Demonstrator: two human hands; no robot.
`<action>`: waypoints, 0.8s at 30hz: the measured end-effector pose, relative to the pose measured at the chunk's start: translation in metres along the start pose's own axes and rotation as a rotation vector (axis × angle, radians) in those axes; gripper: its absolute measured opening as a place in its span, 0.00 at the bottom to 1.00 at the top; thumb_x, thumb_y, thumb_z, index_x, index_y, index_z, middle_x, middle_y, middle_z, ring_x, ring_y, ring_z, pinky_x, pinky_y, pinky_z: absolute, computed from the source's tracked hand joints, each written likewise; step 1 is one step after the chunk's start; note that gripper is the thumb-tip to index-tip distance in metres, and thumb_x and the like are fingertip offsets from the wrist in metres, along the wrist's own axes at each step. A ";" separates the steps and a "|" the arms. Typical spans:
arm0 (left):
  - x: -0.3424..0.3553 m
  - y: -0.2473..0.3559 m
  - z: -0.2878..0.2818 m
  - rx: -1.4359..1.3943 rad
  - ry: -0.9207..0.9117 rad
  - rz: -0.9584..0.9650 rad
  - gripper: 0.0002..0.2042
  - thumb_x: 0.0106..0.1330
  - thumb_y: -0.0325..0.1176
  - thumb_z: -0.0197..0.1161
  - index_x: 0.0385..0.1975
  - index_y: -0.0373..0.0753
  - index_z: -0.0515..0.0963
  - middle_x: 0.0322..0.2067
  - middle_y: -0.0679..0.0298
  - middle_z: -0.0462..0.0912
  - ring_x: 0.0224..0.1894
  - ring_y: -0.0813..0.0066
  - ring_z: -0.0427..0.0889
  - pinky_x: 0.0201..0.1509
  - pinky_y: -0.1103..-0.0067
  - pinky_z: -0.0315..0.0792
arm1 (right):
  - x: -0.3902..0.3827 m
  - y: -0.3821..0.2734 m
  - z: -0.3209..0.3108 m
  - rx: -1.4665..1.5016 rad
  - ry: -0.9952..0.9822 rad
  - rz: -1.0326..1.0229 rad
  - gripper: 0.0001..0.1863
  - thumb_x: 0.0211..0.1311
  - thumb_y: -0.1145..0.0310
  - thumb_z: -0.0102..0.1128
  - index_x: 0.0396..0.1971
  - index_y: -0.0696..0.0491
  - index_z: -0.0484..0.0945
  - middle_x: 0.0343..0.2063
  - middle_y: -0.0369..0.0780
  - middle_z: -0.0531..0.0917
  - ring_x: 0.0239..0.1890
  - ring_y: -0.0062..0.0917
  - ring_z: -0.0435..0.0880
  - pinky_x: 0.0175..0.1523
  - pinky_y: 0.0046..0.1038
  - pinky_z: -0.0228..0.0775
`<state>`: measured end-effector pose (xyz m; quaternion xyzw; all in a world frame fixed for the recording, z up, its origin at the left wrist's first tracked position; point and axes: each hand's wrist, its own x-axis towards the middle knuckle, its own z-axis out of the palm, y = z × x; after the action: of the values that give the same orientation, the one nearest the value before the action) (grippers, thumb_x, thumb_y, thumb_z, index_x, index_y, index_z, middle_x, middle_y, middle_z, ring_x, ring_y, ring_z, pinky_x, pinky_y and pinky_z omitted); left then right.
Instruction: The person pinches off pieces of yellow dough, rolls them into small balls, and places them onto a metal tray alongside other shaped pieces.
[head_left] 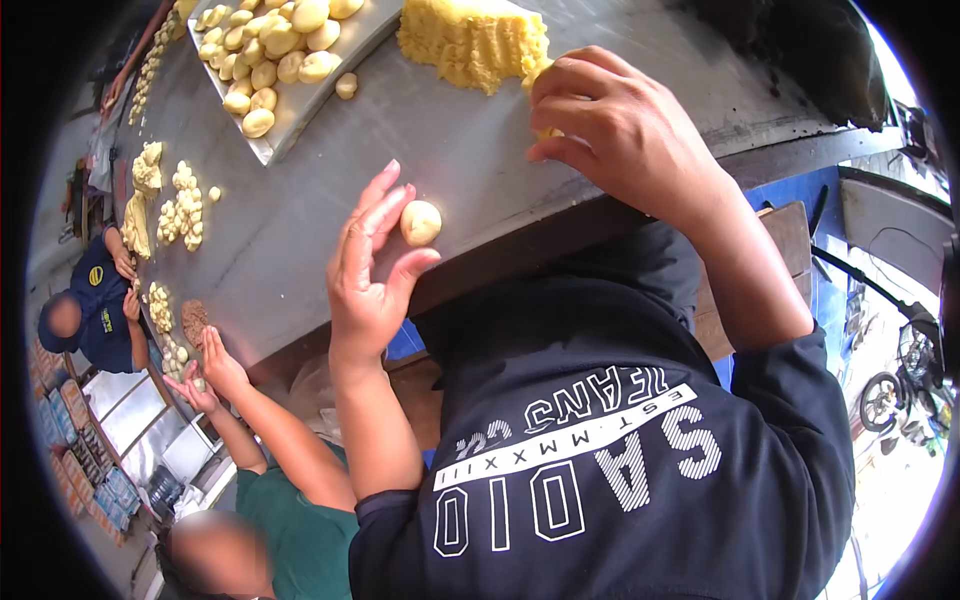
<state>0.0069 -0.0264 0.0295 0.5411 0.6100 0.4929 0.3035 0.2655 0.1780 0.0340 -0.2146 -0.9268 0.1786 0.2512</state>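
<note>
My left hand is at the table's near edge, fingers extended and thumb apart. A smooth pale-yellow dough ball is right beside its fingers; whether they touch it, I cannot tell. Further right, my right hand has its fingers curled inward around a bit of yellow dough, only partly visible between fingertips and thumb. It is close against the right end of a large, rough block of yellow dough on the metal table.
A metal tray at the far left holds many dough balls, with one small ball beside it. Along the left side are dough pieces and a brown lump. Two co-workers work there. A black bag is at far right.
</note>
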 end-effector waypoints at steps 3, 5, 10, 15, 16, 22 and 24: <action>0.011 -0.013 -0.010 0.470 -0.091 0.253 0.11 0.73 0.25 0.79 0.51 0.32 0.87 0.64 0.53 0.86 0.61 0.55 0.92 0.66 0.64 0.88 | -0.004 -0.003 0.010 0.053 0.047 -0.027 0.13 0.59 0.66 0.84 0.40 0.52 0.89 0.50 0.37 0.90 0.56 0.39 0.89 0.60 0.41 0.85; 0.018 -0.004 -0.010 0.629 -0.079 0.281 0.08 0.73 0.26 0.79 0.43 0.34 0.85 0.56 0.57 0.86 0.54 0.61 0.91 0.58 0.68 0.86 | -0.002 -0.011 0.006 -0.012 0.118 0.068 0.12 0.60 0.68 0.83 0.40 0.53 0.89 0.51 0.38 0.90 0.56 0.39 0.90 0.60 0.41 0.85; 0.043 0.012 -0.019 0.225 -0.150 -0.278 0.10 0.77 0.32 0.76 0.46 0.36 0.81 0.52 0.60 0.85 0.45 0.68 0.84 0.54 0.69 0.82 | 0.003 -0.007 0.011 -0.154 0.025 0.076 0.11 0.61 0.75 0.71 0.44 0.54 0.90 0.50 0.38 0.90 0.55 0.38 0.90 0.59 0.38 0.88; 0.061 0.013 0.029 1.342 -0.139 0.227 0.08 0.82 0.39 0.66 0.41 0.43 0.81 0.39 0.62 0.88 0.40 0.59 0.90 0.47 0.60 0.83 | 0.013 -0.014 0.009 -0.304 0.011 -0.001 0.03 0.63 0.70 0.69 0.35 0.53 0.86 0.37 0.39 0.86 0.48 0.37 0.89 0.52 0.36 0.90; 0.057 0.014 0.028 1.262 -0.122 0.229 0.07 0.81 0.37 0.68 0.42 0.42 0.81 0.39 0.62 0.88 0.40 0.58 0.90 0.48 0.61 0.84 | 0.013 -0.011 0.000 -0.207 -0.068 0.010 0.04 0.64 0.70 0.70 0.36 0.52 0.87 0.39 0.39 0.86 0.49 0.38 0.89 0.54 0.36 0.89; 0.024 0.006 -0.032 0.522 -0.214 0.068 0.11 0.74 0.24 0.76 0.49 0.38 0.82 0.50 0.58 0.92 0.47 0.68 0.93 0.53 0.70 0.87 | -0.016 -0.010 -0.015 0.065 0.048 0.081 0.07 0.65 0.71 0.73 0.42 0.52 0.90 0.49 0.41 0.86 0.55 0.41 0.88 0.59 0.41 0.86; 0.018 -0.008 -0.033 0.083 -0.067 -0.058 0.17 0.72 0.22 0.81 0.55 0.36 0.81 0.61 0.52 0.90 0.54 0.73 0.92 0.60 0.73 0.87 | -0.021 -0.012 -0.009 0.047 0.089 0.115 0.08 0.65 0.71 0.74 0.43 0.52 0.90 0.52 0.42 0.86 0.57 0.41 0.88 0.59 0.43 0.86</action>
<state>-0.0294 -0.0179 0.0356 0.5515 0.6349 0.4397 0.3152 0.2829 0.1594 0.0385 -0.2694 -0.8963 0.2049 0.2863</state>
